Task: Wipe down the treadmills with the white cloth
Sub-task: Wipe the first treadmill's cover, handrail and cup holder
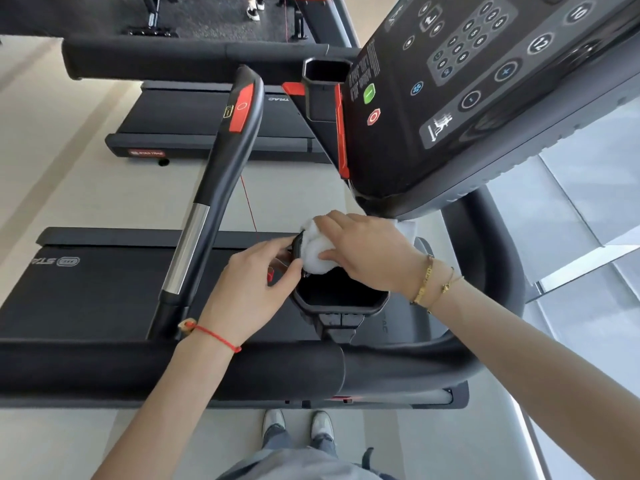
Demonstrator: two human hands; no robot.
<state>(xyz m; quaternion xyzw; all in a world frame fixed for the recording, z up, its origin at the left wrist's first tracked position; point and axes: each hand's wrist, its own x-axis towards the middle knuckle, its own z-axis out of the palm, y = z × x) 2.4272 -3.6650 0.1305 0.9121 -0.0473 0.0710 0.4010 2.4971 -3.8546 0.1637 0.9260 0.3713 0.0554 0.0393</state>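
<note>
At cup holder (341,299) rim, below console (485,98): right hand (367,251) curls over bunched cloth (317,249), no clear long axis. Left hand (256,282) grips holder's left edge.

Pale floor (69,188); grey shoes (298,424); window glass (588,188) at right.

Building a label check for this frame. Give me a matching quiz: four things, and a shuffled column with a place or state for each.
Things:
1. cloth
2. left hand
3. right hand
4. console

Places or states:
A. grips the cup holder's left rim
B. tilted panel of buttons, upper right
C. bunched on the cup holder's far rim
D. presses on the cloth

Pairs: 1-C, 2-A, 3-D, 4-B
</note>
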